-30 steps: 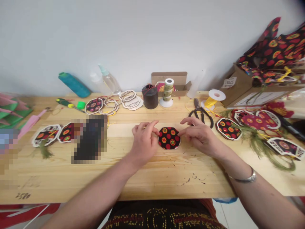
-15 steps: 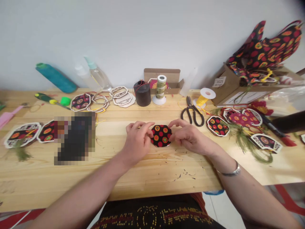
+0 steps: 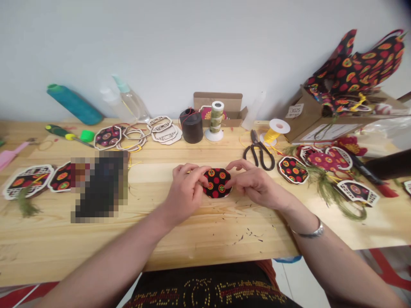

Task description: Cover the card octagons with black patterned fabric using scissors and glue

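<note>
A black patterned piece [image 3: 217,183] with red and orange flower motifs and a pale rim lies on the wooden table in front of me. At its left edge is my left hand [image 3: 189,188], thumb and fingers closed on that side. My right hand [image 3: 252,184] is at the right edge, its index finger stretched over the piece and a fingertip touching the cloth; the other fingers are curled. Black-handled scissors [image 3: 259,150] lie just behind my right hand.
Behind stand a black thread spool [image 3: 192,125], a patterned spool [image 3: 216,121] and a yellow thread reel [image 3: 276,131]. An open cardboard box [image 3: 321,117] with cloth is at the right. More patterned pieces [image 3: 293,170] and a pixelated dark object [image 3: 104,186] lie to the sides.
My left fingers have moved slightly over the left part of the piece. My right fingertip has shifted a little inward onto its surface.
</note>
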The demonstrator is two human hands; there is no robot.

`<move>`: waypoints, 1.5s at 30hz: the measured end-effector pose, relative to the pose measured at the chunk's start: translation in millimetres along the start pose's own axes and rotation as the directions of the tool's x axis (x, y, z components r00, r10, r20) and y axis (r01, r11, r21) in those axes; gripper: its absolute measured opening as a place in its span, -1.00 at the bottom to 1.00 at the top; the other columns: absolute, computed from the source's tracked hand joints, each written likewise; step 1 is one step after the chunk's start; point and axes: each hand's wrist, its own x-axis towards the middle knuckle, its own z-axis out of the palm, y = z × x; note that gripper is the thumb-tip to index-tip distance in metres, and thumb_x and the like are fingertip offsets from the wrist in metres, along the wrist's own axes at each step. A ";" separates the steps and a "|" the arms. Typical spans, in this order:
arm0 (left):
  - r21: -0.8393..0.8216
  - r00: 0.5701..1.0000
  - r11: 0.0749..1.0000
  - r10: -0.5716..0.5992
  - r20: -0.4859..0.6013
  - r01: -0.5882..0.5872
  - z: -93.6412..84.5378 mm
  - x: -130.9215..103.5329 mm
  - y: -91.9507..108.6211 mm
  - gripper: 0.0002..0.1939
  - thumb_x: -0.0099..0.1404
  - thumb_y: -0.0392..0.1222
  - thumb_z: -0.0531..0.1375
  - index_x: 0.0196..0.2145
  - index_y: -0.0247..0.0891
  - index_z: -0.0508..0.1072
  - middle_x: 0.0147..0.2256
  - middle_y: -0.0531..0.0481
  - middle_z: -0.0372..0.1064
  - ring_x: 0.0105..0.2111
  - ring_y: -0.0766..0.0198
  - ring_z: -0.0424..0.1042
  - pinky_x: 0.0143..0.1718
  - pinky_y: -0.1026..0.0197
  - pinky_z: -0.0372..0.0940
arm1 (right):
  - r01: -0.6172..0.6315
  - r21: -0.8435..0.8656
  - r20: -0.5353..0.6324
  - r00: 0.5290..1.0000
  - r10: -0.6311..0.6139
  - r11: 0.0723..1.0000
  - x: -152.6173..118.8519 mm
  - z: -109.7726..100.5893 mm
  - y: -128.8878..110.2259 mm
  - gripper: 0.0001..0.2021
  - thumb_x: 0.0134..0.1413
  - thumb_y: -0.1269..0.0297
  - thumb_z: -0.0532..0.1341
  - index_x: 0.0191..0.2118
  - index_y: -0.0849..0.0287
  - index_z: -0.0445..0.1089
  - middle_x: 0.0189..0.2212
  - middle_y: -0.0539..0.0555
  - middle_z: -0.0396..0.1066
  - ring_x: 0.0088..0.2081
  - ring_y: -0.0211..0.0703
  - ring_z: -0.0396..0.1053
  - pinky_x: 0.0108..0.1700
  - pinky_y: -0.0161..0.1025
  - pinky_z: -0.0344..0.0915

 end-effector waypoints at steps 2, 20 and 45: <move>0.007 1.000 1.000 -0.016 -0.018 0.016 -0.6 0.5 -0.4 -0.56 0.16 -0.52 -0.03 -0.06 -0.26 0.39 -0.45 0.05 0.53 -0.20 0.10 0.37 -0.03 -0.07 0.18 | 0.001 -0.020 -0.044 0.999 -0.002 1.000 -0.9 0.7 2.6 -0.65 -0.23 0.74 -0.05 -0.56 0.13 0.30 -0.36 -0.02 0.52 0.07 -0.06 0.25 0.06 0.00 0.22; 0.035 0.989 0.992 -0.121 0.080 0.119 3.7 0.0 -0.3 -0.37 0.10 -0.53 -0.03 0.13 -0.27 0.27 -0.10 -0.02 0.54 0.00 0.04 0.26 0.07 -0.11 0.10 | -0.036 -0.231 -0.072 0.997 0.019 0.972 1.6 9.9 10.3 -0.70 -0.08 0.72 0.02 -0.49 0.15 0.28 0.00 0.02 0.47 0.15 0.03 0.06 0.18 0.09 0.15; 0.093 0.975 0.971 -0.224 0.010 0.222 -1.0 1.1 0.2 -0.48 0.11 -0.51 -0.04 0.02 -0.29 0.31 -0.32 -0.02 0.56 -0.12 0.04 0.35 -0.02 -0.12 0.09 | -0.064 -0.150 -0.098 0.994 0.050 0.987 -2.8 -2.8 7.5 -0.68 -0.23 0.75 -0.02 -0.60 0.14 0.23 -0.48 0.03 0.46 0.02 0.00 0.25 -0.05 -0.06 0.27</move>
